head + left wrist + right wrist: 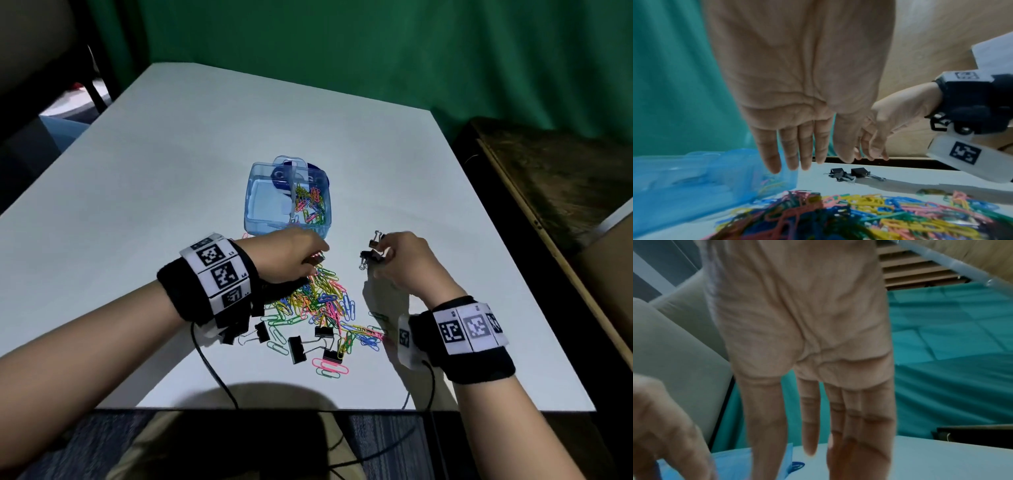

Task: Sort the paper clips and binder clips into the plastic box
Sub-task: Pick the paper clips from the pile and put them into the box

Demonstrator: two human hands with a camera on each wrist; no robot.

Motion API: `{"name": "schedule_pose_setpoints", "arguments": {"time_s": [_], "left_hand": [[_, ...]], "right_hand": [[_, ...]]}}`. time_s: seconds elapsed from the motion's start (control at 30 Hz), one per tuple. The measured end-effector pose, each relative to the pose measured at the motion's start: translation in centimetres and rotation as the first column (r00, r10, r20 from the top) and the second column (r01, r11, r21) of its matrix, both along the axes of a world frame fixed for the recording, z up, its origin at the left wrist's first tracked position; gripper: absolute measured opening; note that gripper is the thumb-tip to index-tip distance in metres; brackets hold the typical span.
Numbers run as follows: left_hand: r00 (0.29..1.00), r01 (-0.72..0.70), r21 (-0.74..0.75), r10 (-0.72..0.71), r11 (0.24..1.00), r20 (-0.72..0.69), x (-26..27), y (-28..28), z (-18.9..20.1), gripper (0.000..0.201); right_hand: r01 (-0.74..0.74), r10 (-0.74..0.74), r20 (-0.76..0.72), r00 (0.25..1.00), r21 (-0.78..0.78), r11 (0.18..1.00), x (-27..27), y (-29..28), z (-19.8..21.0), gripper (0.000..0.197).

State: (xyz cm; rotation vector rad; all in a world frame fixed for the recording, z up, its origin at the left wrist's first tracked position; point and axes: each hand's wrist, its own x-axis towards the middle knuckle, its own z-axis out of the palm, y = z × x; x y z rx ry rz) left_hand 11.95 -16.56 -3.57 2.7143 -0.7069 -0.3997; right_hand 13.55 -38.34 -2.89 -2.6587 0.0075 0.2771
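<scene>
A clear blue plastic box [260, 192] stands open mid-table, with coloured paper clips [310, 202] in its right compartment. A loose heap of paper clips [322, 301] lies in front of it, and several black binder clips [296, 347] sit at the heap's near side. My left hand [294, 253] hovers over the heap's far end by the box; the left wrist view shows its fingers [793, 154] straight and holding nothing. Right of the heap, my right hand [394, 260] reaches down with straight fingers [809, 426] to two binder clips [838, 173] lying on the table.
The white table [171, 154] ends just behind my wrists, and cables [215, 373] hang over that edge. Dark wooden furniture [548, 178] and a cardboard box [609, 257] stand close on the right. A green curtain [376, 51] hangs behind.
</scene>
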Motion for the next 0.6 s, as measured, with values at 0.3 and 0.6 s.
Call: {"name": "schedule_pose_setpoints", "arguments": {"time_s": [0.3,0.6], "left_hand": [[0.985,0.124,0.203,-0.096,0.971,-0.144,-0.1,-0.4,-0.7,0.039],[0.968,-0.242,-0.186,0.25,0.952,0.02,0.1,3.2,3.3,0.02]], "right_hand": [[-0.296,0.144,-0.418,0.897,-0.327,0.897,-5.9,0.2,-0.9,0.063],[-0.347,0.326,-0.151,0.933,-0.141,0.927,-2.5,5.2,-0.6,0.046]]}}
